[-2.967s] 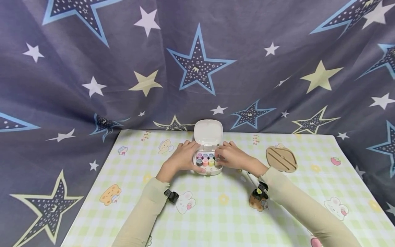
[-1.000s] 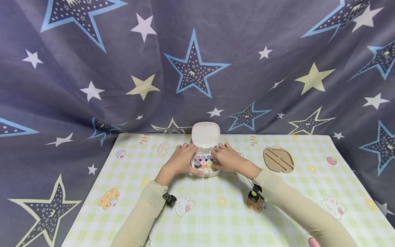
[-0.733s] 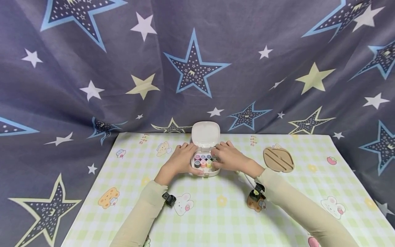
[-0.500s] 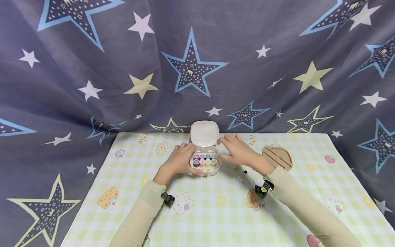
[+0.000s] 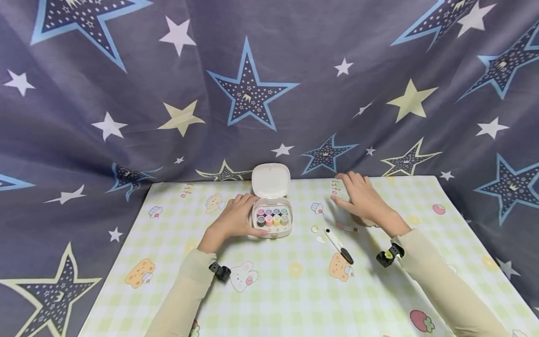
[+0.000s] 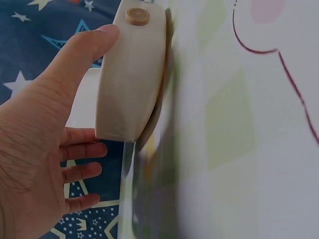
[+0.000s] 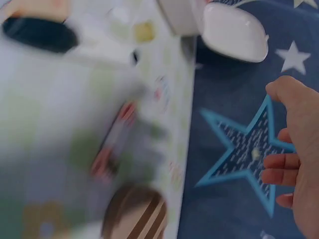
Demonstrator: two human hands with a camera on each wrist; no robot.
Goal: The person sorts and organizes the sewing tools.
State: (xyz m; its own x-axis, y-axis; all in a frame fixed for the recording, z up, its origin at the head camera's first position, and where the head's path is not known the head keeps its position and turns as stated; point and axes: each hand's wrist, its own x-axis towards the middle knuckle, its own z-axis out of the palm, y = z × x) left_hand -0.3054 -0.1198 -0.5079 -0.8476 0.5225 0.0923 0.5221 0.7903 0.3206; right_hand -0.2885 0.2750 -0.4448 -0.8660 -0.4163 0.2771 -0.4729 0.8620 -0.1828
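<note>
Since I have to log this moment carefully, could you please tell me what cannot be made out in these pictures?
- Head view: the wooden disc is hidden behind the right hand.
- Head view: the small bits beside the pen are too small to identify.
- Right wrist view: the mat and the things on it are blurred.
- Left wrist view: the sewing box shows only its outside; the left hand holds it.

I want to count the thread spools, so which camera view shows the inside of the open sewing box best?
The head view: the sewing box faces the camera, lid up, with its coloured spools in rows. The left wrist view shows only its outer wall and clasp, held by the left hand. The right wrist view shows a blurred lid.
</note>
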